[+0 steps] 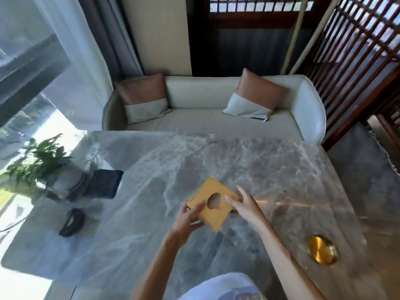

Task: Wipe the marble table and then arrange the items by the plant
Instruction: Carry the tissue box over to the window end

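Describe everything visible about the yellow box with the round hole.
The yellow box is flat and square, with a matte, cardboard-like look and a round hole in its top face. It sits tilted above the middle of the marble table, gripped by the left hand and right hand at opposite edges.

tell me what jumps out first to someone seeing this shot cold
The yellow square box with a round hole in its top, held over the middle of the marble table between the left hand and the right hand. Next, the leafy plant at the table's left edge with a dark case beside it, and the shiny gold disc near the right corner.
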Demonstrator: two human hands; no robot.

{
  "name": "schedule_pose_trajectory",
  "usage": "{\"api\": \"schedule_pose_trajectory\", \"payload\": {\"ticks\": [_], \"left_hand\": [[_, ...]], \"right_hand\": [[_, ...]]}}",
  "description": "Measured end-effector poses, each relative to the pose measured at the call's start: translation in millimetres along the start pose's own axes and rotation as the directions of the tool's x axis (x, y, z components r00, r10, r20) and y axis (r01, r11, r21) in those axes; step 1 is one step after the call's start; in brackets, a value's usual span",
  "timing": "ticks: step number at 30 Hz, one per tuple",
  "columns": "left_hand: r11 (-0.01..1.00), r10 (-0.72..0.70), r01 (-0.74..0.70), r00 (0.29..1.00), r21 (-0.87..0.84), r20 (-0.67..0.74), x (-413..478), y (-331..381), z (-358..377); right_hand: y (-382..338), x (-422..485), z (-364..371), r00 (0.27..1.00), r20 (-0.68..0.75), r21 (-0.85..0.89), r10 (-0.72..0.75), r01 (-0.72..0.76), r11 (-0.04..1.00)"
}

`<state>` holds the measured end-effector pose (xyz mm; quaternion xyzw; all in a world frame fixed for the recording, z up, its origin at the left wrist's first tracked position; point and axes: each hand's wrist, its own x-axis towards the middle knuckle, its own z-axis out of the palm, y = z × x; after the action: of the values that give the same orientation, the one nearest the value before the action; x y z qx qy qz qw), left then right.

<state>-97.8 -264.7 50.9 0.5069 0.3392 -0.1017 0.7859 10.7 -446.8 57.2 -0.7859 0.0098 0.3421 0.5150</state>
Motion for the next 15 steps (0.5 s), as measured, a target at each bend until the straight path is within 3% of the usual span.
{"api": "schedule_pose_trajectory", "payload": {"ticks": [3,6,9,15], "left_hand": [[0.994,0.039,-0.050,0.993,-0.098,-0.109,-17.7,-10.6,-9.9],[0.985,0.065,-0.089,0.984,-0.146,-0.164,-39.9,-26.8,-8.9],[0.968,0.047,-0.093,0.979,-0.232,-0.198,-62.4,-49.5,-1.0],[0.957,0.050,-0.101,0.980,-0.273,-0.190,-84.8,-67.1,1.9]], "right_hand": [[26.3,-24.6,25.1,0.991,0.066,0.362,0.116,-0.133,0.923],[41.9,-57.7,43.8,0.961,0.244,0.504,0.132,-0.242,0.829],[45.2,-85.6,52.5,0.954,0.297,0.532,0.043,-0.203,0.822],[45.9,-99.8,48.2,0.973,0.230,0.463,-0.009,-0.102,0.880]]}}
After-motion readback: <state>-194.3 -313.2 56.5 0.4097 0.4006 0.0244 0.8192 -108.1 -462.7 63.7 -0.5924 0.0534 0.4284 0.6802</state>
